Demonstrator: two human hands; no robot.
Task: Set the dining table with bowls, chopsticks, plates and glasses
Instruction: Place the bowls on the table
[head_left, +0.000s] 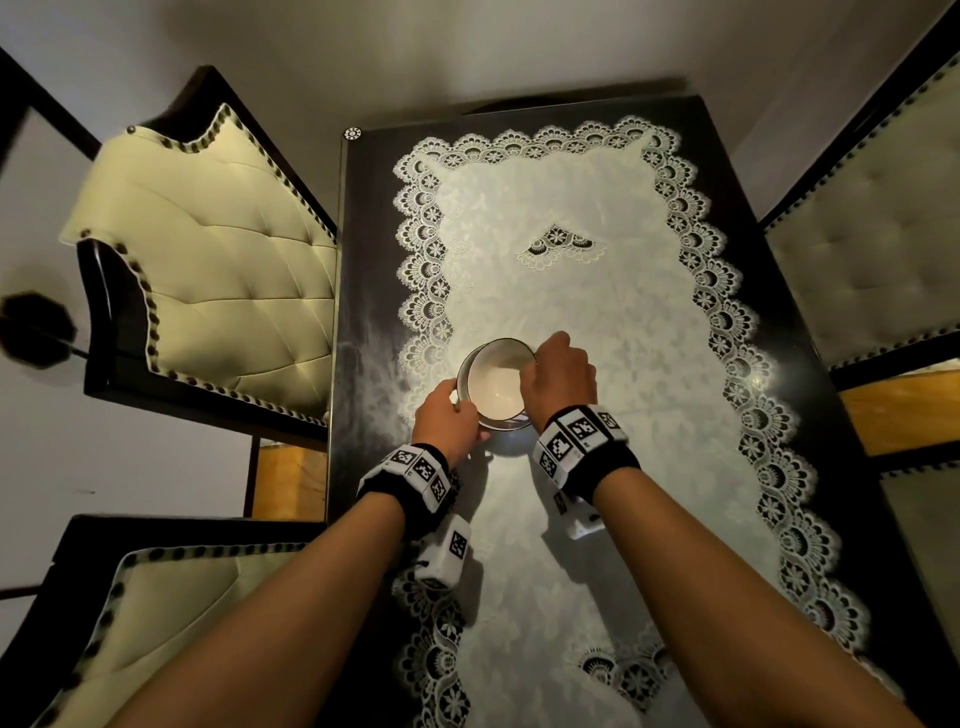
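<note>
The bowl is white with a dark rim, the cloth white with floral lace edging, the counter black, the chair cream with dark studs.

— Where does the single view look from?
— From the wearer's head, wide-angle, aimed steeply down over the dining table, the lens close above the forearms.
— What fills the frame?
— The bowl near centre, chairs bending at both edges.
</note>
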